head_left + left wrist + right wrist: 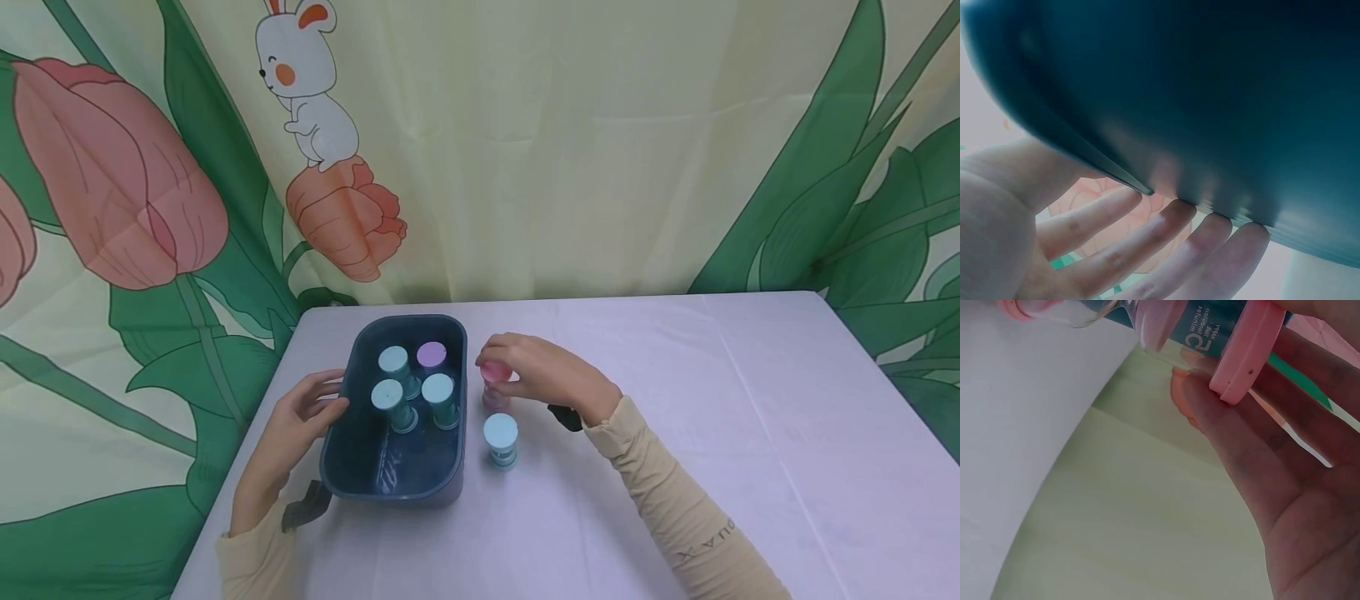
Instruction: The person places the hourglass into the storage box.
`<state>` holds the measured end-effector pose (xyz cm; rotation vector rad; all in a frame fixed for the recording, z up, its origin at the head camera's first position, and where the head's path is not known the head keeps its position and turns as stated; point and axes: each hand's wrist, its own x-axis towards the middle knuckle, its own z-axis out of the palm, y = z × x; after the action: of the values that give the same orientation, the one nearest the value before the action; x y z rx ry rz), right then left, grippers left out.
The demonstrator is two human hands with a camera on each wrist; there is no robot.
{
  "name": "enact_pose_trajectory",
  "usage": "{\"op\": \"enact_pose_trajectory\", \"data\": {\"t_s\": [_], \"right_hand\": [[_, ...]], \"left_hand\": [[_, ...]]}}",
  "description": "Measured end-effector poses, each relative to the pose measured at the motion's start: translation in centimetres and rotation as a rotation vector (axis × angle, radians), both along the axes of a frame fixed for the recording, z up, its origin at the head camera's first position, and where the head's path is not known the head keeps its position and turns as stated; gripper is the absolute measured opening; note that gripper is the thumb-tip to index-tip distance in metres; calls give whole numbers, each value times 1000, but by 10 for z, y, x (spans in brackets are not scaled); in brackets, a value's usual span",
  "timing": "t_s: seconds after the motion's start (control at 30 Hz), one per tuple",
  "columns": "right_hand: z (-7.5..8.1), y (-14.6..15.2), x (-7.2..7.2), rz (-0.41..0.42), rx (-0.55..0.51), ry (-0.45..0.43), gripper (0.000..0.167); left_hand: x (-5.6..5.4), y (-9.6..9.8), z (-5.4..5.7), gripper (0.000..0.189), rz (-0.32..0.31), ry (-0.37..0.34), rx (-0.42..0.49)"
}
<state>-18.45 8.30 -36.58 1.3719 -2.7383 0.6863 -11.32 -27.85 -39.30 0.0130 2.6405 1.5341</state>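
Beside the blue tub (397,502), upright pink sand timer (495,372) below right hand (551,371), top pinched, left hand (303,412) spread against tub

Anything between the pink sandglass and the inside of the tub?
The tub's right wall does, beside the pink sandglass held in the right grip. The blue sandglass outside stands nearer the person, off that line.

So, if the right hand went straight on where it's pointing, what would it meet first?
Probably the dark blue plastic tub, though the right hand might pass above it; depth is unclear.
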Motion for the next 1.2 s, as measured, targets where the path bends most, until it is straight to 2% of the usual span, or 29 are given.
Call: {"op": "enact_pose_trajectory", "data": {"t_s": [0.6, 0.9, 1.2], "right_hand": [[24, 3, 5, 26, -56, 126, 30], [37, 3, 9, 32, -87, 151, 32], [43, 2, 10, 56, -126, 206, 32]], "left_hand": [[0, 0, -1, 59, 0, 4, -8], [-1, 0, -2, 58, -6, 12, -4], [-1, -1, -3, 57, -8, 18, -8]]}}
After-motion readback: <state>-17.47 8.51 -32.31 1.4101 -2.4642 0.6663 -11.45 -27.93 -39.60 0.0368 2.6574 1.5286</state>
